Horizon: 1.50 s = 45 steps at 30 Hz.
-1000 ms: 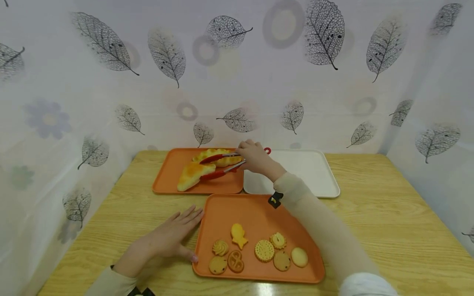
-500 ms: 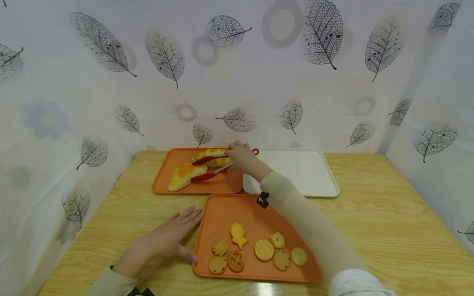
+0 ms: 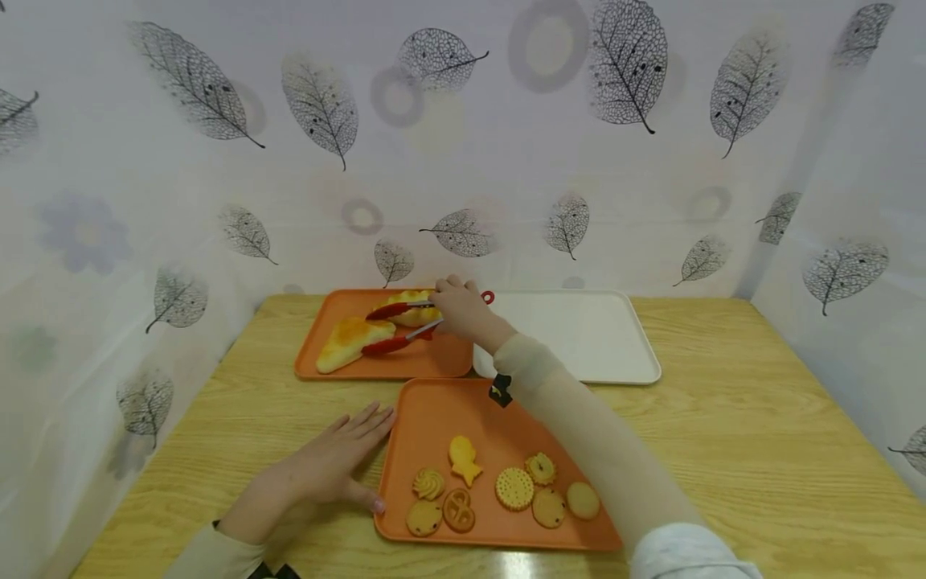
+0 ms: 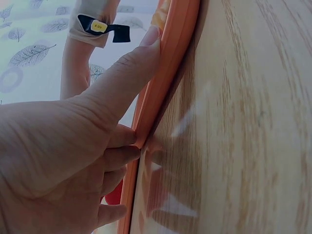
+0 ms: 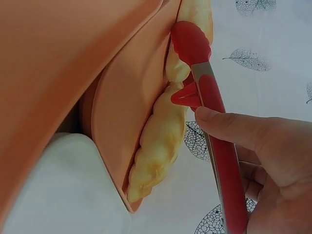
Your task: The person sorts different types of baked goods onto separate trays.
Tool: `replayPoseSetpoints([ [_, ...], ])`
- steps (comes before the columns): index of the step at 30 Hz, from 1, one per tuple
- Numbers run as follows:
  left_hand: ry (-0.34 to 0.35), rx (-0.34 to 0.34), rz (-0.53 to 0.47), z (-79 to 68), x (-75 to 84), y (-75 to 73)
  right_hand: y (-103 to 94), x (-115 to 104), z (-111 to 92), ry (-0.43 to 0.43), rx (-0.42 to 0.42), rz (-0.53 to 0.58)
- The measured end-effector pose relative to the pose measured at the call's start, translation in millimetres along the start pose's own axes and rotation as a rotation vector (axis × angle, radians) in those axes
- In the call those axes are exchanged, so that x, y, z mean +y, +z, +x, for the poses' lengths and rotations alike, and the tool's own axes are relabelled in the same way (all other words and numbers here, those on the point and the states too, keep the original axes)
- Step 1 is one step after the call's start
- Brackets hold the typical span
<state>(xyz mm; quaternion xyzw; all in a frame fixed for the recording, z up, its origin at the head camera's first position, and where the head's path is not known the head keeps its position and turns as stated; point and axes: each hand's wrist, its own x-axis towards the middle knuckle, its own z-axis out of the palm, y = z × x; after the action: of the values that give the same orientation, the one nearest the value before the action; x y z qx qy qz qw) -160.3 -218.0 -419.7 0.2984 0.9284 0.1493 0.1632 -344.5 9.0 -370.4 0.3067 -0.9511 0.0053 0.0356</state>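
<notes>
My right hand [image 3: 466,310] grips a pair of red-and-metal tongs [image 5: 229,190] over the back left orange tray [image 3: 311,358]. The tongs' red tips stand apart, overlapping the right end of a golden triangular bread [image 3: 347,342] in the head view. Behind the tips lies a long braided bread [image 5: 157,141], partly hidden by the tongs. My left hand [image 3: 321,466] lies with fingers spread at the left edge of the front orange tray [image 3: 434,410]. In the left wrist view its thumb and fingertips touch the rim.
Several biscuits lie in the front tray, among them a fish-shaped one [image 3: 464,460], a pretzel [image 3: 459,511] and a round cracker [image 3: 514,489]. A white tray [image 3: 579,338] stands at the back right, beside the orange one. A leaf-patterned curtain [image 3: 506,161] hangs behind the wooden table [image 3: 738,418].
My right hand and the tongs have moved left over the back orange tray. The triangular bread has shifted left with them, away from the braided bread. My left hand has stayed put.
</notes>
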Motion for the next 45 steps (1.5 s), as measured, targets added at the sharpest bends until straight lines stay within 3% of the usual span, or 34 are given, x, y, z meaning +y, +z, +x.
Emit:
replayPoseSetpoints([
  [13,-0.005,-0.007,-0.003,0.0,-0.3,-0.3,-9.0,4,-13,-0.006,0.012,0.003],
  [22,-0.008,-0.015,-0.023,-1.8,0.9,-1.8,-17.1,22,-31,-0.026,0.105,0.026],
  [34,-0.004,-0.007,-0.012,-1.7,1.1,-1.2,-35.2,57,-79,0.0,0.204,0.134],
  [45,-0.001,-0.006,-0.006,-2.3,2.5,-3.3,-42.7,90,-140,-0.02,0.282,0.158],
])
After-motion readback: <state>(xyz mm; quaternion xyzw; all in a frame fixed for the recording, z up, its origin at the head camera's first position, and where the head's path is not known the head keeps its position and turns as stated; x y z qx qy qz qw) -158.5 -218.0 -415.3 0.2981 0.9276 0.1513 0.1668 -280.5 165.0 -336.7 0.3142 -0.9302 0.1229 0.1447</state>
